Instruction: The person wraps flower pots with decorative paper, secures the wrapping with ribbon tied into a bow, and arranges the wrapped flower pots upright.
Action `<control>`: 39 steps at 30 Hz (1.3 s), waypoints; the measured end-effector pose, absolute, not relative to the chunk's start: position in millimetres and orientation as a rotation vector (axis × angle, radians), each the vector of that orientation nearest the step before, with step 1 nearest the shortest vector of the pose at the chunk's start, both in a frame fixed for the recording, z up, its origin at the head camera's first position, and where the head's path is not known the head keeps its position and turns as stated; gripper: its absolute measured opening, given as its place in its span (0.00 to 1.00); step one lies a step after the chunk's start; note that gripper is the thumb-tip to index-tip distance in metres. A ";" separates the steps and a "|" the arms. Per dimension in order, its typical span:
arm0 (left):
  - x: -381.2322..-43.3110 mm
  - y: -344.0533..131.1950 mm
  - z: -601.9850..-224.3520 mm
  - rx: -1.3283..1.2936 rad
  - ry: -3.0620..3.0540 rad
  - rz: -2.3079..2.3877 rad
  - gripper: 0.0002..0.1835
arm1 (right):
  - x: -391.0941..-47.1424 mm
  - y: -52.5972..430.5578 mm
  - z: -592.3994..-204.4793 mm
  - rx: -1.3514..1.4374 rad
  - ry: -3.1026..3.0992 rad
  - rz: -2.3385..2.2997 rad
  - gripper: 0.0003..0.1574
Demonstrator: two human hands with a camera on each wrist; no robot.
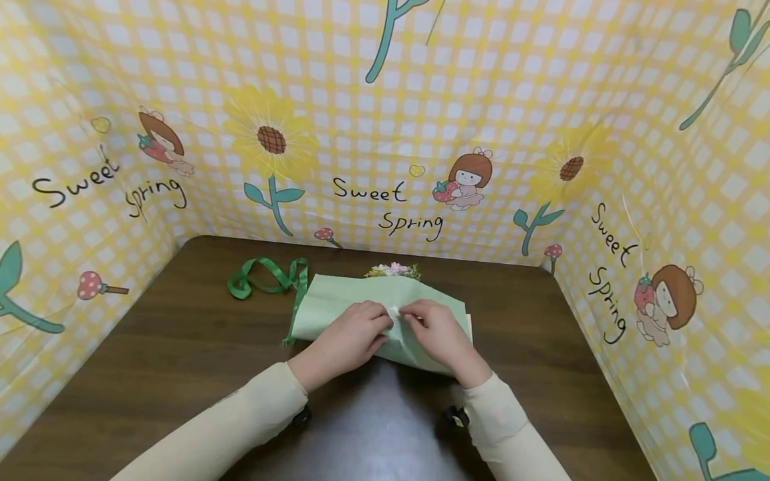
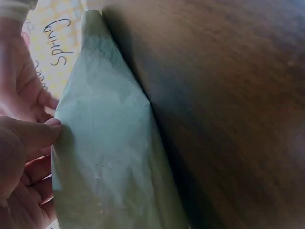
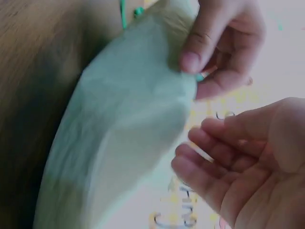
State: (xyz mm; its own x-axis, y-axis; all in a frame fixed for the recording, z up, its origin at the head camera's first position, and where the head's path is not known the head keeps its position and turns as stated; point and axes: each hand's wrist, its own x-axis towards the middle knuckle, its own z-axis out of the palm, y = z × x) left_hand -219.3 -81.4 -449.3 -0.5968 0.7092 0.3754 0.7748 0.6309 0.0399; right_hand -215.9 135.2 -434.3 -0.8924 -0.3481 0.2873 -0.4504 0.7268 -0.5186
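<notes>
A sheet of light green wrapping paper point(image 1: 343, 297) lies folded over on the dark table, its near edge raised. Small pink and white flowers point(image 1: 395, 269) show beyond its far edge; whatever else it covers is hidden. My left hand point(image 1: 355, 331) pinches the paper near its middle, the thumb point(image 2: 45, 132) lying on the edge in the left wrist view. Opposite it, my right hand point(image 1: 439, 334) has its fingertips close over the paper. In the right wrist view, its fingers point(image 3: 200, 176) are loosely bent beside the paper's edge, with nothing visible between them.
A curled green ribbon point(image 1: 265, 274) lies to the left of the paper, with one end running down along its left side. A pale strip point(image 1: 469, 326) shows at the paper's right edge. Yellow checked cloth point(image 1: 337, 147) surrounds the table point(image 1: 511, 314) at the back and sides.
</notes>
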 end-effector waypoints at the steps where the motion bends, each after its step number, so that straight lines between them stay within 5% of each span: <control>1: -220.0 -81.4 -449.5 -1.194 -2.529 -0.269 0.11 | -215.2 142.6 -434.0 0.601 -2.776 0.895 0.12; 10: -222.8 -82.8 -449.0 -1.218 -2.486 -0.199 0.10 | -200.0 232.2 -446.3 0.081 -3.030 0.820 0.17; 17: -226.0 -80.7 -447.4 -1.323 -2.430 -0.112 0.14 | -185.5 265.9 -472.0 -0.118 -2.959 1.766 0.23; 28: -225.8 -76.9 -443.5 -1.280 -2.497 -0.145 0.10 | -171.9 285.3 -483.0 -0.166 -2.771 1.996 0.26; 39: -226.5 -77.1 -445.2 -1.294 -2.497 -0.146 0.15 | -170.6 287.5 -490.0 0.097 -2.874 1.941 0.43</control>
State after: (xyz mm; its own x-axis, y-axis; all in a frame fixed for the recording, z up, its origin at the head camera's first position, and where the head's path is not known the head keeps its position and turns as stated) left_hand -226.5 -77.1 -445.2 -0.5365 0.7769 0.3297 0.8101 0.5836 -0.0570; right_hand -170.6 287.5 -490.0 -0.9453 -0.2252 -0.2360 0.1349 0.3889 -0.9114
